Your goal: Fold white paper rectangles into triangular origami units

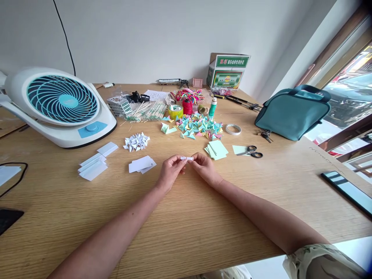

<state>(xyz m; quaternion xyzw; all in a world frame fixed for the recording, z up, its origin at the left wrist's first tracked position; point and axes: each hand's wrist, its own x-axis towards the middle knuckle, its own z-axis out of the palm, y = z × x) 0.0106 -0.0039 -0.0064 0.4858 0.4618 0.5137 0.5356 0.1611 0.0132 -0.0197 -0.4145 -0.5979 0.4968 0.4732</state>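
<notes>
My left hand (170, 170) and my right hand (204, 166) meet above the middle of the wooden table (186, 221). Both pinch the ends of a small folded strip of white paper (186, 158) held between their fingertips. A small stack of white paper slips (141, 164) lies just left of my left hand. Green paper squares (216, 149) lie just beyond my right hand. A pile of folded white triangles (136, 142) sits further back on the left.
A white and teal fan (61, 106) stands at the left. Coloured folded triangles (197, 126), tape (233, 129), scissors (252, 151), sticks and a box (227, 71) lie behind. A teal bag (292, 112) and a phone (347, 192) are on the right. More white slips (94, 164) lie left.
</notes>
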